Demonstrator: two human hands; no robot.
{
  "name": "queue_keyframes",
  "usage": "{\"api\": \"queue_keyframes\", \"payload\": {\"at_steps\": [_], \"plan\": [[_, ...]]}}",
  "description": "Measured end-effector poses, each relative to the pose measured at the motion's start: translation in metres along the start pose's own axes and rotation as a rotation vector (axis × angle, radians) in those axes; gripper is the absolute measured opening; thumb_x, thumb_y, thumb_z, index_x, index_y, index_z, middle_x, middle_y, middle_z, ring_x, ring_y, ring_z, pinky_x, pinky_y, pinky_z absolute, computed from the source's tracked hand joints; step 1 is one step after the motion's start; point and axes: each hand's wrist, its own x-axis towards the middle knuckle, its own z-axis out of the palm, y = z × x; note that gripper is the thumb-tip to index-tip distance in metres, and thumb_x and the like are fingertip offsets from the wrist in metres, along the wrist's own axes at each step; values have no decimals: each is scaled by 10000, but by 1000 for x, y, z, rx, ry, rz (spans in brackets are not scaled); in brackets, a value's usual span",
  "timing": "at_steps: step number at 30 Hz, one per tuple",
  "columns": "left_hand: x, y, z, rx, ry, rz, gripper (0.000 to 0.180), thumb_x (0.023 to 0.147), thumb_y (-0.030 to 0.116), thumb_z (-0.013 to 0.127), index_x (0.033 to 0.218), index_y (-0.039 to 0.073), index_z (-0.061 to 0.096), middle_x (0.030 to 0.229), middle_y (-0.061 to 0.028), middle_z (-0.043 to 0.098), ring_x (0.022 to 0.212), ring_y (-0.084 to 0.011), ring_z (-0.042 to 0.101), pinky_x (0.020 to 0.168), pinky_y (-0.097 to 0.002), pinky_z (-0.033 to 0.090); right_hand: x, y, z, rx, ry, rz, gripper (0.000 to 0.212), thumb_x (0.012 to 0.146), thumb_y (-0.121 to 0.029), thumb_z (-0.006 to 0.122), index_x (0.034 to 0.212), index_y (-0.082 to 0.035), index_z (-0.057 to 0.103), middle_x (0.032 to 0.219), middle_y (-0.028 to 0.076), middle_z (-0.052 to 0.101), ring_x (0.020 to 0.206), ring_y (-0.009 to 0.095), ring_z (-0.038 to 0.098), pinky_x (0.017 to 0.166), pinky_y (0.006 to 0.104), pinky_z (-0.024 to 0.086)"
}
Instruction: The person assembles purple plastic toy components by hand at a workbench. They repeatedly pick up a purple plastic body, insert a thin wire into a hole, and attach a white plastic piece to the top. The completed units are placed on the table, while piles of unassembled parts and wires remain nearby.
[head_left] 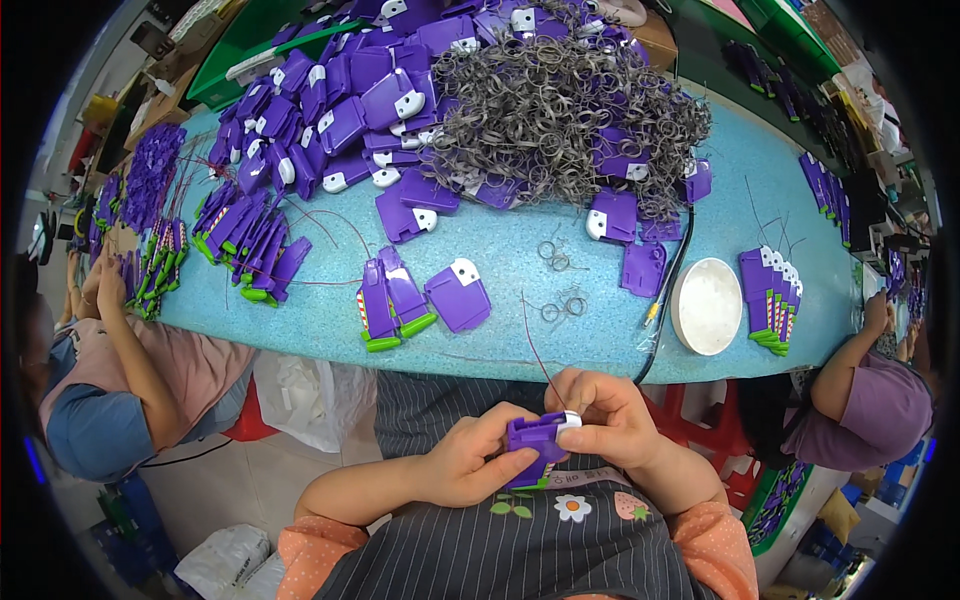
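My left hand [470, 455] grips a purple plastic casing [533, 441] in front of my apron, with its fingers around the left side. The casing has a white end piece on the right and a bit of green at its bottom. My right hand [612, 418] pinches at that white end; whether a small part sits between its fingertips is hidden. A thin red wire [535, 350] rises from near the casing toward the table. Ahead on the table lie two purple pieces with green ends [400, 290] and a flat purple cover [460, 296] with a white corner.
A heap of coiled metal springs [560, 110] covers purple casings [365, 110] at the back. A round white dish [707, 307] stands beside a black cable [672, 290]. Finished-looking purple pieces [770, 295] lie at right, more [250, 240] at left. Co-workers sit on both sides.
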Motion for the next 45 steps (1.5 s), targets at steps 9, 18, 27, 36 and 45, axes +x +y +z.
{"api": "queue_keyframes", "payload": {"at_steps": [9, 18, 27, 36, 45], "plan": [[20, 4, -15, 205, 6, 0, 208, 879, 103, 574, 1046, -17, 541, 894, -126, 608, 772, -195, 609, 675, -297, 472, 4, -13, -3, -888, 16, -262, 157, 756, -99, 723, 775, -37, 580, 720, 80, 536, 614, 187, 514, 552, 286, 387], [23, 13, -24, -185, 436, 101, 198, 907, 58, 545, 1076, -39, 511, 925, -57, 610, 783, -82, 547, 681, -243, 453, 5, -22, 7, -941, 103, 89, 289, 757, -204, 745, 892, 13, 610, 639, 84, 546, 501, 169, 522, 476, 290, 406], [18, -4, -8, -157, 426, 60, 165, 906, 67, 548, 1030, -40, 531, 877, -60, 603, 783, -82, 546, 682, -228, 442, 3, 1, -1, -809, 111, -51, 187, 792, -151, 707, 851, 7, 627, 722, 80, 558, 620, 153, 528, 541, 273, 397], [22, -3, 4, 549, 342, 301, 226, 758, 0, 638, 947, -41, 522, 906, -157, 541, 941, -329, 570, 802, -382, 460, 4, 8, -11, -864, 77, -57, 174, 788, -114, 693, 903, 1, 629, 839, 103, 592, 784, 209, 572, 693, 304, 440], [26, 18, -4, 814, 238, 306, 501, 699, 92, 711, 1092, -80, 453, 1149, -256, 455, 1196, -476, 384, 968, -528, 344, -3, 9, -12, -658, 108, -175, 208, 812, -83, 641, 987, 17, 592, 943, 119, 603, 872, 222, 588, 779, 313, 452]]}}
